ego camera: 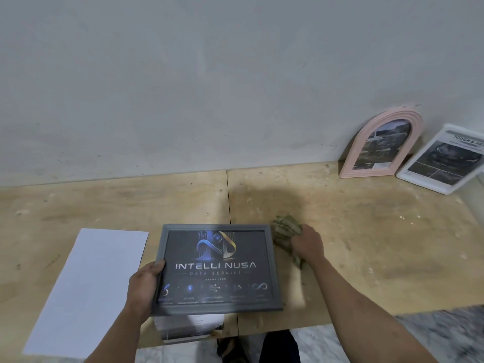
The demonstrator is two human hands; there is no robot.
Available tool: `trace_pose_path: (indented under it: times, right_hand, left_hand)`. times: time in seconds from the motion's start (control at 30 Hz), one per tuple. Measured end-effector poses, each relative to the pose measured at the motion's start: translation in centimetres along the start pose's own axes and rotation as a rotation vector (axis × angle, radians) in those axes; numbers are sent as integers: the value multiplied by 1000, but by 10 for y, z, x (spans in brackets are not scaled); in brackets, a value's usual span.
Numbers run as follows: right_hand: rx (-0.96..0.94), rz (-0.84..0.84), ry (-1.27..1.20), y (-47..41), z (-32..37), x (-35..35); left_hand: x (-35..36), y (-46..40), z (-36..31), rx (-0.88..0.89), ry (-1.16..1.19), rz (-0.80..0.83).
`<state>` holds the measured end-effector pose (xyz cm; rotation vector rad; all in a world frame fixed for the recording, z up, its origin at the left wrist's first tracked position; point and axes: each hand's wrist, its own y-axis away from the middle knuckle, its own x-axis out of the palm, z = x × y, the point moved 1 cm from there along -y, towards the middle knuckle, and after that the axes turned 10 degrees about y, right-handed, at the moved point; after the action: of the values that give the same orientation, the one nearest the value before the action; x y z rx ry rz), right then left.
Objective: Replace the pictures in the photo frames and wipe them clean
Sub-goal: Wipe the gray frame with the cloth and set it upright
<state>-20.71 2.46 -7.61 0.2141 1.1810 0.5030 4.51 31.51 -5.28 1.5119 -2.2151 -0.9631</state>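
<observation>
A grey photo frame with a dark "INTELLI NUSA" picture is held a little above the plywood table. My left hand grips its left edge, thumb on the front. Just right of the frame, my right hand grips a crumpled olive-green cloth at the frame's upper right corner. Under the frame's lower edge lies a printed picture, mostly hidden.
A white sheet of paper lies on the table to the left. At the back right, a pink arched frame and a white frame lean against the wall. The table's front edge runs below my arms, with marble floor beyond.
</observation>
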Motion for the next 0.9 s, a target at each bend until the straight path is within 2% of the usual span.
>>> trace_pose_path:
  times: [0.13, 0.3, 0.47, 0.57, 0.7, 0.83, 0.9]
  right_hand:
    - [-112, -205, -93, -10, 15, -28]
    - [-366, -140, -63, -25, 37, -34]
    - [-445, -2, -50, -39, 51, -29]
    - [-511, -50, -78, -45, 58, -44]
    - [-599, -232, -26, -57, 81, -94]
    - [-895, -418, 41, -50, 109, -133]
    - [-954, -332, 19, -45, 115, -146]
  left_hand:
    - [21, 7, -3, 31, 1, 21]
    - [53, 7, 0, 24, 16, 84]
    - [81, 14, -10, -57, 29, 224]
    - [94, 22, -25, -62, 85, 257]
    - [113, 35, -63, 57, 166, 274]
    - [137, 54, -120, 206, 286, 287]
    - [144, 67, -147, 255, 363, 263]
